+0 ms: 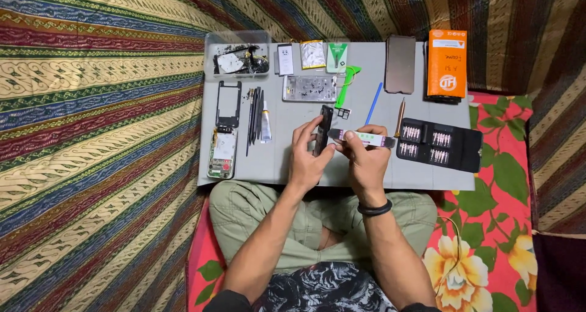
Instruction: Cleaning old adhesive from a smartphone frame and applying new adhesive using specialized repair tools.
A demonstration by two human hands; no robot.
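Hands (339,153) around upright phone (322,131)

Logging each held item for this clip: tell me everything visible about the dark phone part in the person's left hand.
The dark phone part is a slim, black, elongated piece, seemingly a phone body or frame seen nearly edge-on, so its faces are hard to read. It stands roughly upright, tilted slightly, above the grey work mat. The left hand grips it by its sides, fingers wrapped along its left edge. The right hand holds a flat pale tool whose dark tip meets the part's right edge. Material looks like plastic or metal; finer detail is unclear.
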